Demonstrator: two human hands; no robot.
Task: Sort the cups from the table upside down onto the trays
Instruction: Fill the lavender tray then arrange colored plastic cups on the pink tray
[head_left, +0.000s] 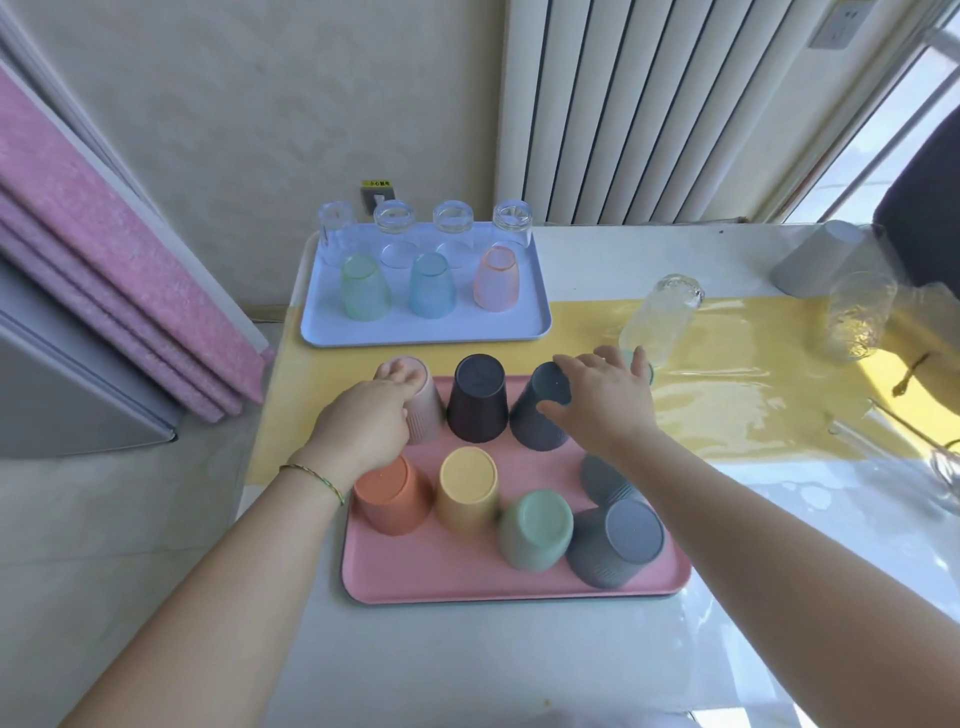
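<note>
Most of a pale green cup (648, 371) is lost behind the right hand (602, 400), and we can't tell whether that hand grips anything. The left hand (363, 426) hides one side of the pink cup (428, 415); our right forearm crosses a grey cup (597, 478).

Desk (519, 665): white, glossy under clear cover; yellow band (753, 415) ran across middle. Blue tray (426, 340) sat at far left, partly on band. Pink tray (441, 571) lay just in front of it, apart. Clear glass (660, 317) stood on band right of blue tray. Far right: grey cup (815, 257), second clear glass (857, 317) near it.
</note>
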